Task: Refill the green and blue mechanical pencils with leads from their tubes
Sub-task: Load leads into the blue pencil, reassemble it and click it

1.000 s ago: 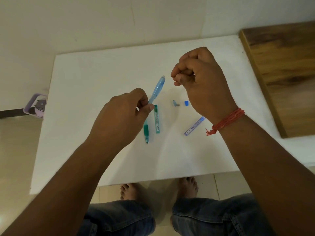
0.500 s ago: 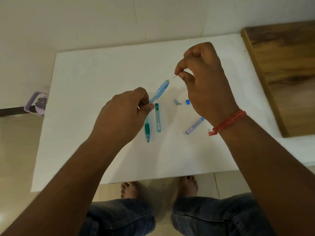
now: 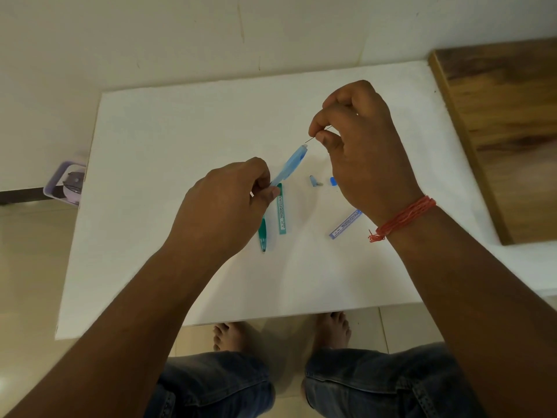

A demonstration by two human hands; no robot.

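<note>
Where the tabletop's (image 3: 156,140) left edge ends, a lilac bin (image 3: 64,184) stands on the floor just beside it, contents too dim to tell.

Left hand (image 3: 223,206): above the middle of the tabletop, fingers curled, thumb and forefinger pinching the lower end of the blue mechanical pencil (image 3: 290,165). Pencil raised off the surface, tilted, its open top end pointing up and to the right.

Green mechanical pencil (image 3: 262,235): lying on the tabletop, tip toward the near edge, upper part hidden under the left hand.

Green lead tube (image 3: 281,211): lying flat just to the right of the green pencil, roughly parallel to it, apart from it.

Lead (image 3: 316,137): one thin dark stick, its lower tip at the mouth of the blue pencil; whether it has entered cannot be told.

Small blue-grey piece (image 3: 314,181): loose on the tabletop, right of the tubes' line, near centre.

Small blue cap (image 3: 332,181): just beside that piece, partly hidden by the right hand.

Right hand (image 3: 361,146): held over the far half of the tabletop, fingers curled, thumb and forefinger pinching the lead. Red thread band (image 3: 404,217) round the wrist.

Blue lead tube (image 3: 345,225): lying slantwise on the tabletop, its upper end under the right wrist.

Wooden board (image 3: 506,131): abutting the tabletop's right edge.
</note>
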